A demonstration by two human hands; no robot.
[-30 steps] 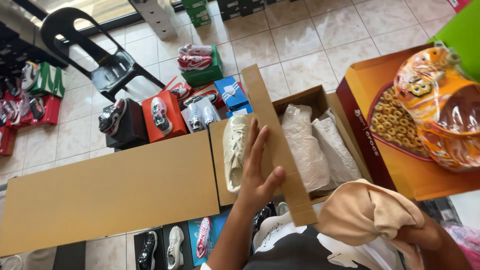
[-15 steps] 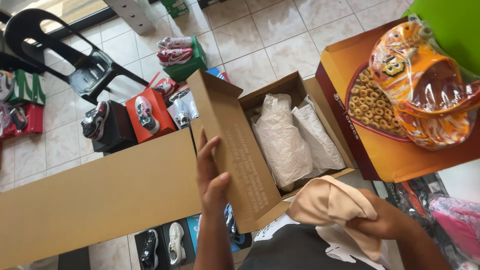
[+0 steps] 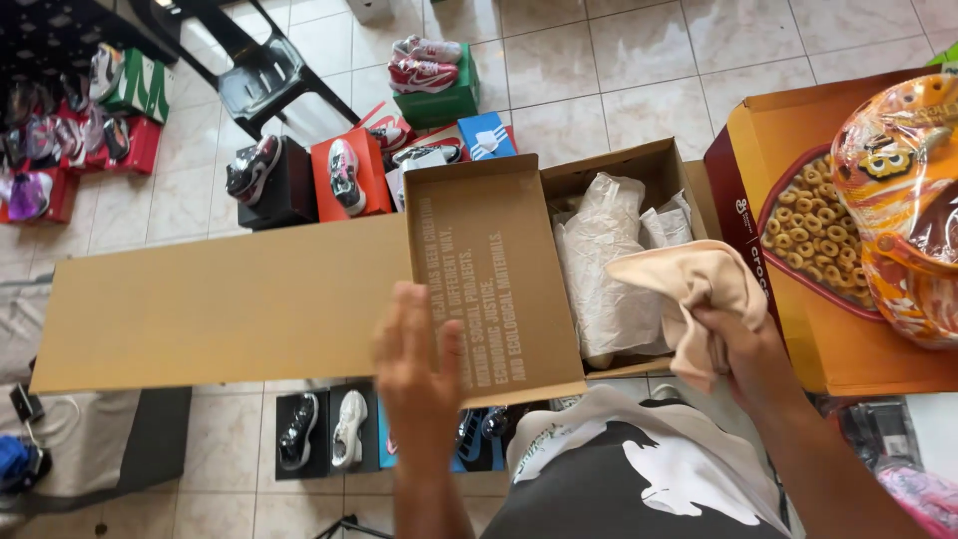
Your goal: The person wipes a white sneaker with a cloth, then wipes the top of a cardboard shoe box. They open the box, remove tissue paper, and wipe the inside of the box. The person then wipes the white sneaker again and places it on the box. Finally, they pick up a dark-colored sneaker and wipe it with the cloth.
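Observation:
An open brown cardboard shoe box (image 3: pixel 654 165) sits in front of me with white wrapping paper (image 3: pixel 604 260) bundled inside. Its hinged lid (image 3: pixel 489 269) lies folded open to the left, printed inside face up. My left hand (image 3: pixel 417 369) hovers flat with fingers apart at the lid's near edge, holding nothing. My right hand (image 3: pixel 743 349) grips a beige cloth bag (image 3: pixel 694 284) bunched over the box's right near corner.
A long flat cardboard sheet (image 3: pixel 225 304) spans the left. A large orange box (image 3: pixel 788 269) with a cereal picture stands at the right. Several shoes on boxes (image 3: pixel 344 175) line the tiled floor beyond, beside a black plastic chair (image 3: pixel 264 75). More shoes (image 3: pixel 324 429) sit below.
The lid went from upright to folded flat on the left. My left hand let go of it. My right hand raised the beige cloth toward the box.

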